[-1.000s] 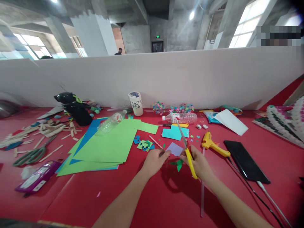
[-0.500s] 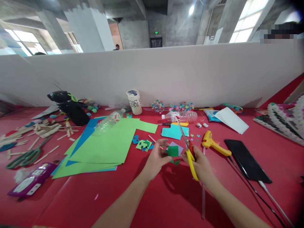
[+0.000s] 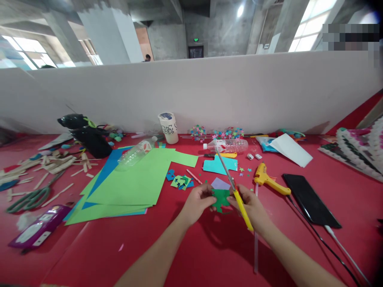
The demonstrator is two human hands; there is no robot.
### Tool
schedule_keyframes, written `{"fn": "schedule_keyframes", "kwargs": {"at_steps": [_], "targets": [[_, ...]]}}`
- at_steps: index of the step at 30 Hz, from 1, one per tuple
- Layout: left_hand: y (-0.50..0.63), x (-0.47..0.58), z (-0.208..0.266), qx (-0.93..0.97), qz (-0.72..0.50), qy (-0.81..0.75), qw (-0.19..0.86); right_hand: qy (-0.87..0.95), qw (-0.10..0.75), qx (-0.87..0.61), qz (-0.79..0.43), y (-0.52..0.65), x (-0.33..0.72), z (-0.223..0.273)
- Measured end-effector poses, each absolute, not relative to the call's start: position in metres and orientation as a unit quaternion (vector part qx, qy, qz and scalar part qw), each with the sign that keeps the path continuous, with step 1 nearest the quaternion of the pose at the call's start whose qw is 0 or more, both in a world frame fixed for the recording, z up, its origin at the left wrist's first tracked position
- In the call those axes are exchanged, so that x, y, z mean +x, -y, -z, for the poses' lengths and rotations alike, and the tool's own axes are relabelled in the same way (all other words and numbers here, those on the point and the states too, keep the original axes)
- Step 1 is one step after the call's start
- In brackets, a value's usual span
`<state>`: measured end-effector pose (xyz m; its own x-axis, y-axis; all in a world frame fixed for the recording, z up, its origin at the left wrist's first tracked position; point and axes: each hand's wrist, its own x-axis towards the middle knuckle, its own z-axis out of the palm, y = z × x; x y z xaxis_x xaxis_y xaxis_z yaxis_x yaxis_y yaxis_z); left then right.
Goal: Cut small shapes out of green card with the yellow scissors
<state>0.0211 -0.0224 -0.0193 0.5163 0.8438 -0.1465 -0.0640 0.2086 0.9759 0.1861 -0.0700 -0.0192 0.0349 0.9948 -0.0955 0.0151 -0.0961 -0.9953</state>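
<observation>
My left hand pinches the left edge of a small dark green paper piece between thumb and fingers. My right hand is closed around yellow-handled scissors, their blades pointing up and away over the table. Its thumb and fingertips also reach the green paper's right edge. Just beyond the green paper lies a purple paper piece. Farther off is a cyan paper piece. To the left are a pink stick and a small pile of blue and light green star-patterned scraps.
Light green sheets with a clear bottle spread to the left. A yellow glue gun and black phone with cables lie right. A white cup and another bottle are near the white partition.
My right fingers have come to the green paper, so both hands now touch it. More of the paper shows, lower between the hands, and the scissors have shifted slightly left.
</observation>
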Motion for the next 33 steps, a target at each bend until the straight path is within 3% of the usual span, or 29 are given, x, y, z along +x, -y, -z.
{"fn": "schedule_keyframes", "kwargs": {"at_steps": [7,11,15,20,25,33], "targets": [[0.024,0.020,0.016,0.530,-0.350,-0.377,0.674,0.469,0.443,-0.520,-0.560,0.073,0.180,0.025],[0.028,0.021,0.017,0.536,-0.294,-0.342,0.714,0.460,0.449,-0.503,-0.577,0.075,0.178,0.028],[0.023,0.015,0.012,0.519,-0.308,-0.381,0.701,0.476,0.447,-0.531,-0.540,0.076,0.181,0.022],[0.009,0.002,0.004,0.469,-0.423,-0.406,0.661,0.627,0.355,-0.517,-0.461,0.080,0.190,0.016],[0.004,-0.006,0.003,0.398,-0.501,-0.399,0.656,0.649,0.255,-0.564,-0.442,0.084,0.194,0.018],[0.005,-0.007,-0.003,0.436,-0.519,-0.371,0.634,0.675,0.204,-0.548,-0.450,0.087,0.190,0.006]]}}
